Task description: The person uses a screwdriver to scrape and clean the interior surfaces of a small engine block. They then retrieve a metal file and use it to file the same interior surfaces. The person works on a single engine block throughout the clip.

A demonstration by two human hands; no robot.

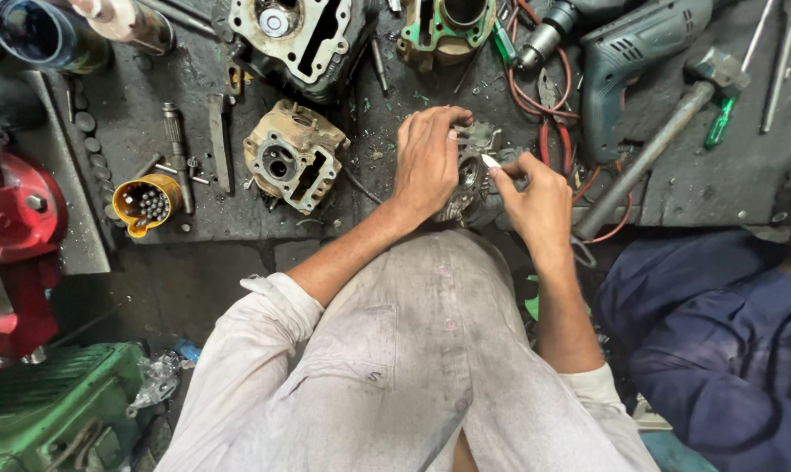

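Largely hidden beneath both hands, a grimy grey metal engine part (468, 179) sits at the dark surface's (701, 179) near edge, left hand (428, 157) clasped over it, right hand (535, 197) pinching a small white sliver (490, 161) against it.

Dark, grimy tabletop (194, 210) flecked with green shavings, oil-stained throughout. Beneath its front edge, a shadowed concrete floor (186, 288) (cracked, dusty). Red vise (15, 227) bolted at far left, green metal housing (55, 402) below it. Flat, even daylight, barely any shadow.
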